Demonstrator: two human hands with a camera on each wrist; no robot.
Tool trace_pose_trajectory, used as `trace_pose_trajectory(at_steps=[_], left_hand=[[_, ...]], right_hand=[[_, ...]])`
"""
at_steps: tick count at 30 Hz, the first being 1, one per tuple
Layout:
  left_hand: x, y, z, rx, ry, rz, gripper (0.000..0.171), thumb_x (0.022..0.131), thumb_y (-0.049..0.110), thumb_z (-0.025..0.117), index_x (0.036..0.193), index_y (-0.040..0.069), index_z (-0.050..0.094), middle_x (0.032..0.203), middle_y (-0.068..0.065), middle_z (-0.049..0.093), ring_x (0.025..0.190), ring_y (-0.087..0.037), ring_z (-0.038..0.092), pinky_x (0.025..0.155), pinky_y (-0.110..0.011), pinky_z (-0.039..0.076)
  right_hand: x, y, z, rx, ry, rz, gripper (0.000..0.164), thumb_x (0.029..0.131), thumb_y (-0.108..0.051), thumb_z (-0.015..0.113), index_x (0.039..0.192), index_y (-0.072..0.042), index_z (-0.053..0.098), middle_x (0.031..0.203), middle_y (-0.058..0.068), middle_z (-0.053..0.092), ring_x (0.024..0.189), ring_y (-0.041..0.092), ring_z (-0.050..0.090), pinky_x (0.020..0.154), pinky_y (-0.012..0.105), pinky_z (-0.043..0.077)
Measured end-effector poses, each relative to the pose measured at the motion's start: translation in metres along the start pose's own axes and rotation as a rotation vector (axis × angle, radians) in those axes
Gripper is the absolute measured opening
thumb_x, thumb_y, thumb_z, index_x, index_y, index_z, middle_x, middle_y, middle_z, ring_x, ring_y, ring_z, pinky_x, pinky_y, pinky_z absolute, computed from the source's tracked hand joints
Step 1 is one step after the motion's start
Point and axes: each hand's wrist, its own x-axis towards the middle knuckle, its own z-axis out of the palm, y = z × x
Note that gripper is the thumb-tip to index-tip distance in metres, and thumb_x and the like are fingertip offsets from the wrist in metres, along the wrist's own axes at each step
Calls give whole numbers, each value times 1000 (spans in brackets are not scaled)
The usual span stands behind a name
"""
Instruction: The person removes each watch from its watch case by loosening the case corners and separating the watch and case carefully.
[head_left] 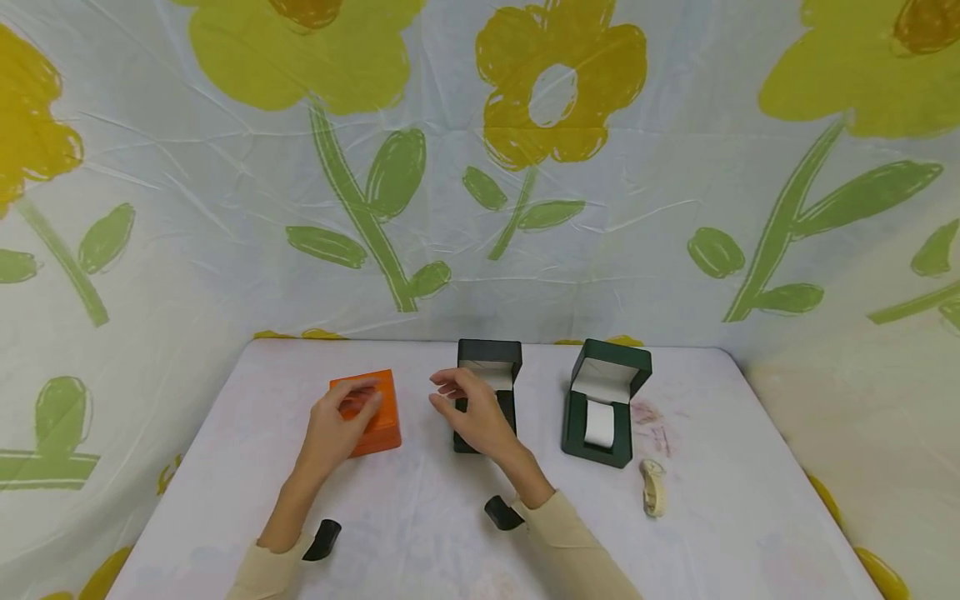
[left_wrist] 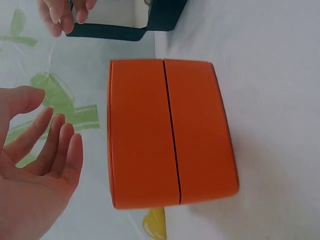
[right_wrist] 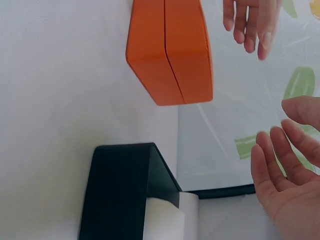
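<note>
A closed orange box (head_left: 390, 417) stands on the table, and a seam runs along its side in the left wrist view. Just above it hovers my left hand (head_left: 337, 425), its fingers loosely bent and holding nothing. To its right is a dark box (head_left: 489, 351) with its lid up and a pale lining. In front of that box, partly hiding it, hangs my right hand (head_left: 480, 417), with fingers relaxed and nothing between them. The right wrist view shows a white cushion (right_wrist: 162, 220) inside the dark box. Both hands appear apart from the boxes.
Farther right stands an open dark green box (head_left: 576, 421) with a white cushion (head_left: 600, 423) in it. A cream-strapped watch (head_left: 654, 490) lies in front of it, to the right. Behind the white-covered table (head_left: 420, 517) hangs a flower-print cloth (head_left: 615, 250).
</note>
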Motion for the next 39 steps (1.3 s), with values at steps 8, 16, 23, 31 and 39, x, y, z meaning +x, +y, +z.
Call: trace_pose_trajectory(at_steps=[8, 16, 23, 31, 39], left_hand=[[-1, -16, -11, 33, 67, 0, 38, 93, 16, 79, 126, 3, 68, 118, -11, 69, 105, -24, 62, 90, -21, 48], [-4, -32, -21, 67, 75, -45, 47, 94, 18, 78, 135, 3, 62, 125, -15, 63, 110, -27, 58, 95, -33, 45], [-5, -44, -27, 73, 11, -113, 64, 94, 27, 79, 146, 4, 51, 139, -20, 53, 120, -35, 52, 104, -54, 43], [-8, -59, -34, 42, -117, -210, 89, 91, 36, 80, 158, 2, 32, 155, -22, 36, 137, -40, 39, 113, -62, 35], [-8, -67, -38, 23, -187, -294, 104, 89, 43, 81, 164, 7, 17, 162, -22, 23, 143, -42, 31, 117, -63, 30]], right_hand=[[6, -4, 13, -13, -64, 31, 34, 98, -7, 70, 128, 3, 61, 124, 17, 62, 111, 36, 63, 97, 46, 55], [11, -3, 28, 4, -105, 67, 39, 98, -9, 70, 133, 3, 57, 130, 18, 59, 115, 36, 61, 101, 43, 53], [13, 1, 38, 11, -121, 82, 42, 97, -7, 71, 136, 2, 56, 133, 19, 58, 118, 37, 60, 102, 45, 53], [16, 6, 50, 43, -166, 96, 45, 98, -9, 69, 138, 5, 54, 138, 20, 53, 123, 39, 57, 105, 44, 50], [15, 10, 58, 29, -193, 140, 48, 99, -12, 70, 142, 2, 52, 142, 19, 51, 124, 37, 58, 105, 43, 51]])
